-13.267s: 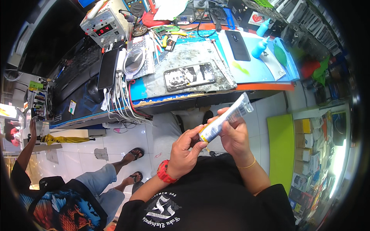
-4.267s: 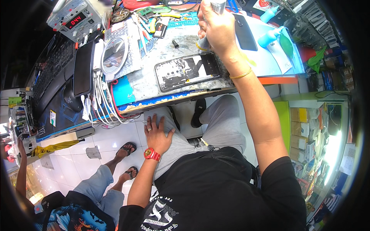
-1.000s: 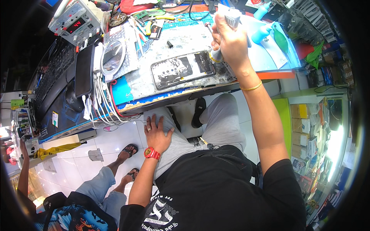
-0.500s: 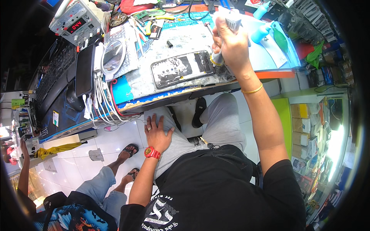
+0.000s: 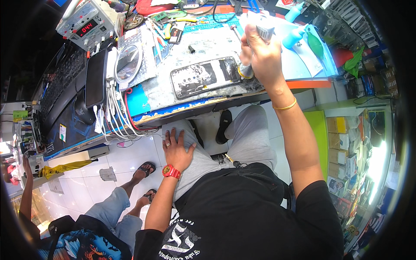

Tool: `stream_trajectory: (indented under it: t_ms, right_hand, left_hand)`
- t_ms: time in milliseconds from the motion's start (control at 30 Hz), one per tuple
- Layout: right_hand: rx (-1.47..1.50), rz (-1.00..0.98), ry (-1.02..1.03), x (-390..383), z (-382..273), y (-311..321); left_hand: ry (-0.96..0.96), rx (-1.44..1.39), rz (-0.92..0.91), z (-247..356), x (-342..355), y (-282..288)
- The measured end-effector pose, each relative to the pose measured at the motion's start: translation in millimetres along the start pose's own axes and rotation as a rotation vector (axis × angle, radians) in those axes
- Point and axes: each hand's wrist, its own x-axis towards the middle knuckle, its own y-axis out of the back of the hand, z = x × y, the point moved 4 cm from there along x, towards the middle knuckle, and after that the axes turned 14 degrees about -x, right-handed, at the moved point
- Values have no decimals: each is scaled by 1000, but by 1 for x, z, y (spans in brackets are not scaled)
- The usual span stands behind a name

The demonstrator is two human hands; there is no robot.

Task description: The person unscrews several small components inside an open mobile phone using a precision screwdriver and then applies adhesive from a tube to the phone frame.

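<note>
My right hand [image 5: 265, 58] is wrapped round a pale grey squeeze tube [image 5: 265, 31], holding it upright above the bench. The tube's lower end, with a yellow band, points down beside the right end of an opened phone [image 5: 203, 77]. That phone lies flat with its back cover off, showing black and silvery-white patches and torn residue. Fingers spread, my left hand [image 5: 178, 149] rests flat on my left thigh and holds nothing. A small black cap-like piece [image 5: 191, 50] sits on the work mat just beyond the phone.
Left on the bench are a power supply [image 5: 84, 28], a dark phone [image 5: 95, 79], an oval mirror-like piece [image 5: 128, 63] and white cables [image 5: 113, 110]. Blue bottles [image 5: 294, 37] and a green blower bulb [image 5: 315, 45] stand right. Another person [image 5: 91, 229] is at lower left.
My right hand and the tube have shifted slightly right, and the tube's lower end is a little farther from the phone's upper right corner. My left hand has not moved.
</note>
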Motion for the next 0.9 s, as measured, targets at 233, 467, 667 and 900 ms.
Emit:
stream_trajectory:
  t_ms: [233, 467, 667, 900]
  right_hand:
    - [8, 79, -3, -3, -6, -6]
    - [15, 51, -33, -5, -9, -10]
    - [38, 34, -10, -5, -6, -10]
    - [66, 52, -44, -6, -7, -17]
  left_hand:
    - [2, -7, 2, -2, 0, -1]
    - [2, -7, 4, -1, -1, -1]
    - [7, -9, 0, -1, 0, 0]
    - [10, -14, -2, 0, 0, 0]
